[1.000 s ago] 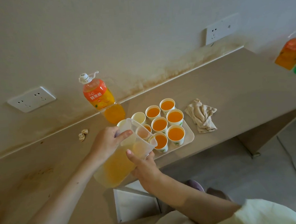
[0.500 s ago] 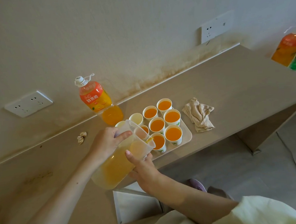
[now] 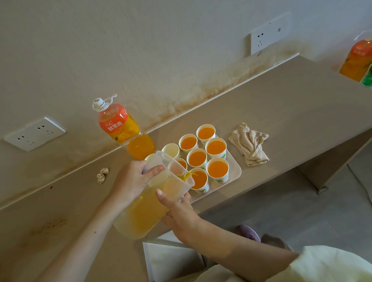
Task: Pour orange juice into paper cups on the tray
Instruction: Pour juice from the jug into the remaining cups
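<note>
Here, your left hand [image 3: 135, 180] gripped a clear plastic pitcher [image 3: 145, 209], your right hand [image 3: 179, 209] clasped its side (thumb up), juice [image 3: 190, 174] ran into a white paper cup [image 3: 201, 184] on the beige tray [image 3: 236, 170].

My clear pitcher [image 3: 145, 209] glows pale orange with juice. The paper cups [image 3: 216, 149] are white with green print, most of them deep orange inside, on a cream tray [image 3: 236, 170]. Behind the tray, the juice bottle [image 3: 119, 125] has an orange label with white characters and a white cap. Right of the tray, a beige cloth [image 3: 251, 147] lies on the tan counter [image 3: 291, 113].
</note>
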